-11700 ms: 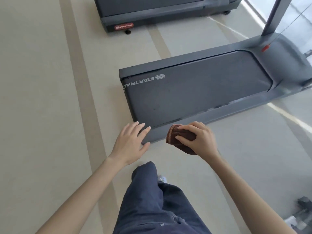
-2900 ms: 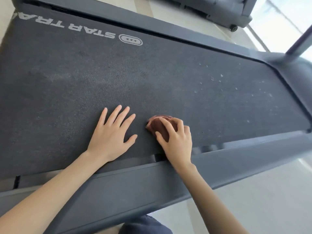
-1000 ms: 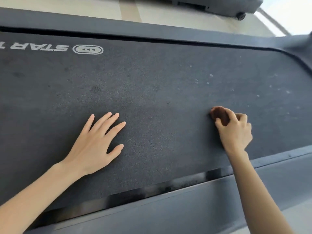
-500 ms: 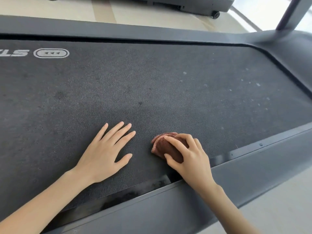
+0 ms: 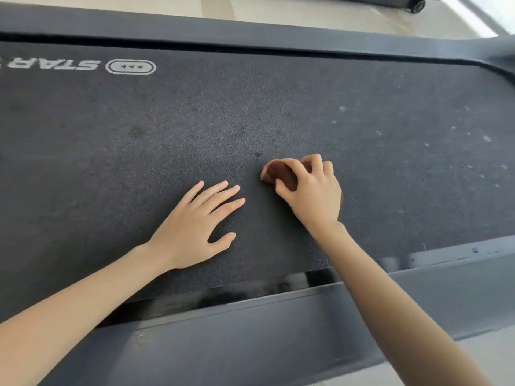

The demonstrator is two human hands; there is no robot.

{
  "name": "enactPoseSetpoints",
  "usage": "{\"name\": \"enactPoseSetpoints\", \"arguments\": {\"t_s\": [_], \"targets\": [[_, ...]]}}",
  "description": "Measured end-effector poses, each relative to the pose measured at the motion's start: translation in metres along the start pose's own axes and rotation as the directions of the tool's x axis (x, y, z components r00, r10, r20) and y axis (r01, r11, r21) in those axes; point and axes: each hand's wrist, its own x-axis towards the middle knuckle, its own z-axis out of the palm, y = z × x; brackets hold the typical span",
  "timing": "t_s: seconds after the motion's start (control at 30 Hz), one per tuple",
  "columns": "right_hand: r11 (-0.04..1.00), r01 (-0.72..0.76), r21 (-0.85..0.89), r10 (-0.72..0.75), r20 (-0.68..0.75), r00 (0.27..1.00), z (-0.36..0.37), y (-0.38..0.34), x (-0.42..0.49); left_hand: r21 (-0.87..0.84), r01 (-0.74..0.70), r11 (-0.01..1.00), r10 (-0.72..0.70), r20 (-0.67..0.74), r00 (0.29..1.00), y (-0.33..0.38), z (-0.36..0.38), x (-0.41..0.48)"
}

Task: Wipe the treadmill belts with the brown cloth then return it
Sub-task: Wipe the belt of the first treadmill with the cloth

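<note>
The right hand point(image 5: 312, 193) grips the bunched brown cloth point(image 5: 278, 174), fingers curled over it, pressing it onto the dark treadmill belt point(image 5: 195, 121). At its eight o'clock, just beside it, the left hand point(image 5: 195, 227) lies flat, fingers spread, holding nothing.

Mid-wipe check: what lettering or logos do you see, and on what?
"STAR": white letters, upside down in this view, on the treadmill belt; anything further is cut off at the left edge.
Oval logo beside it, also on the belt: three small triangles, no letters.
No text shows on the brown cloth or the frame rail.
</note>
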Motion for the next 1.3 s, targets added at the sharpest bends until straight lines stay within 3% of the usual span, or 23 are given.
{"name": "enactPoseSetpoints", "arguments": {"t_s": [0.07, 0.17, 0.37, 0.57, 0.63, 0.7, 0.8, 0.9, 1.03, 1.3], "targets": [[0.999, -0.040, -0.018, 0.042, 0.077, 0.996, 0.003, 0.000, 0.023, 0.027, -0.004, 1.000, 0.003, 0.018, 1.000, 0.002, -0.001, -0.003], [1.000, 0.008, 0.004, -0.009, 0.132, 0.991, -0.005, 0.004, 0.015, 0.065, -0.017, 0.998, 0.014, 0.055, 0.998, 0.003, -0.003, -0.004], [0.989, 0.140, 0.047, -0.141, 0.028, 0.990, -0.036, 0.022, -0.083, 0.067, -0.096, 0.993, 0.091, 0.078, 0.993, -0.004, -0.005, -0.024], [0.982, 0.189, -0.029, -0.188, 0.035, 0.982, -0.046, 0.041, -0.090, -0.026, -0.075, 0.997, 0.076, 0.064, 0.995, -0.003, -0.008, -0.033], [0.993, 0.067, -0.100, -0.065, 0.016, 0.998, -0.050, 0.065, -0.083, -0.023, -0.081, 0.996, 0.082, 0.045, 0.996, -0.004, -0.006, -0.034], [0.974, -0.167, -0.152, 0.164, -0.033, 0.986, -0.056, 0.089, -0.080, -0.033, -0.082, 0.996, 0.083, 0.034, 0.996, -0.001, -0.005, -0.032], [0.860, -0.481, -0.172, 0.473, -0.088, 0.877, -0.054, 0.096, -0.077, -0.013, -0.169, 0.986, 0.169, 0.047, 0.984, 0.014, -0.002, -0.009], [0.793, -0.565, -0.226, 0.561, -0.092, 0.823, -0.048, 0.069, -0.078, -0.082, -0.202, 0.976, 0.205, 0.032, 0.978, 0.035, 0.005, 0.036], [0.836, -0.466, -0.292, 0.477, -0.035, 0.878, -0.053, 0.020, -0.099, -0.023, -0.166, 0.986, 0.167, 0.037, 0.985, 0.054, 0.017, 0.073], [0.866, -0.341, -0.365, 0.305, -0.155, 0.940, -0.055, -0.018, -0.127, -0.037, -0.193, 0.981, 0.192, -0.027, 0.981, 0.051, 0.023, 0.071]]}}
